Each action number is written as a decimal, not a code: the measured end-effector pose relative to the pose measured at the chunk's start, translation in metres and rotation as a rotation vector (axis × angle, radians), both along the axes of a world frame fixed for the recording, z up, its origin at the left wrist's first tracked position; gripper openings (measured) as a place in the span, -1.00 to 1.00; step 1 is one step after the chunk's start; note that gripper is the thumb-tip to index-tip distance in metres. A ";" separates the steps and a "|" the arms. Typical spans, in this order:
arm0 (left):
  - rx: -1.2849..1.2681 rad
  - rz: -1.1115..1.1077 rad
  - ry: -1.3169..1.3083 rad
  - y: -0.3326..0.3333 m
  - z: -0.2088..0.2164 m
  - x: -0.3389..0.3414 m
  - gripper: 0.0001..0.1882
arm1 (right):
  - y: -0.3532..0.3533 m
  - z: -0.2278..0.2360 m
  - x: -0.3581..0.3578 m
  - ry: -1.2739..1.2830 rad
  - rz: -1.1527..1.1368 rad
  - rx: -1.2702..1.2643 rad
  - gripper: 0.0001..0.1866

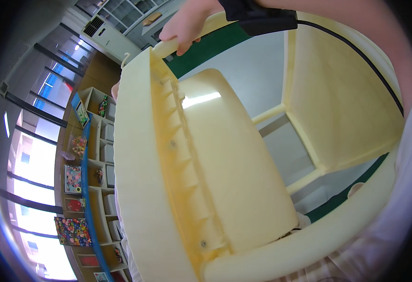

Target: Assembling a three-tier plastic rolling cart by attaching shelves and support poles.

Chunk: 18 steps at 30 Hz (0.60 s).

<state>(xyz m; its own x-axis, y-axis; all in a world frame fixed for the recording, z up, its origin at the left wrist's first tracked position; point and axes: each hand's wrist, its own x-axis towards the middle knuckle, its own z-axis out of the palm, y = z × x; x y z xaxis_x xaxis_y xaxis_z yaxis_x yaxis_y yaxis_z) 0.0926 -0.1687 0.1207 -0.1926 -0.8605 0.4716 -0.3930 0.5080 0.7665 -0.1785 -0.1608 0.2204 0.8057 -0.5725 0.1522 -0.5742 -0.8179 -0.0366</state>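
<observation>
the cream plastic frame (142,164) extends near and right from the right hand (183,29), whose grip wraps its far rail; its long edge runs far to near. at its left edge shows a sliver, apparently left hand (115,91), grip impossible to tell.

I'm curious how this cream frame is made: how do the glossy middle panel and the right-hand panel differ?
The glossy panel carries a bright streak of light; the right-hand panel shows none. The glossy panel has rounded corners; the right-hand panel has angular ones. The glossy panel's right edge is bare, while the right-hand panel's left edge has a bar along it. Both are pale cream.
</observation>
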 end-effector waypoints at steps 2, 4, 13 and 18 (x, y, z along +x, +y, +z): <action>0.005 -0.010 -0.001 0.001 -0.003 0.004 -0.69 | 0.006 0.001 0.003 -0.009 -0.012 -0.032 -0.71; 0.007 -0.020 -0.005 0.002 -0.006 0.009 -0.69 | 0.013 0.004 0.004 -0.021 -0.027 -0.075 -0.71; 0.082 -0.141 -0.077 0.003 -0.019 0.032 -0.67 | 0.089 0.042 0.015 -0.198 -0.148 -0.292 -0.72; 0.210 -0.300 -0.122 -0.023 -0.054 0.013 -0.66 | 0.148 0.052 0.016 -0.361 -0.266 -0.394 -0.73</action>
<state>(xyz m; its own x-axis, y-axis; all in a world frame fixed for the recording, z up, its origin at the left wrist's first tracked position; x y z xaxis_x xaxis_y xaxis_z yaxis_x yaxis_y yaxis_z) 0.1052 -0.1915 0.0664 -0.4944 -0.8327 0.2493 -0.3452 0.4513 0.8229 -0.1625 -0.0133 0.2722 0.4999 -0.5921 0.6321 -0.7690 -0.6392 0.0094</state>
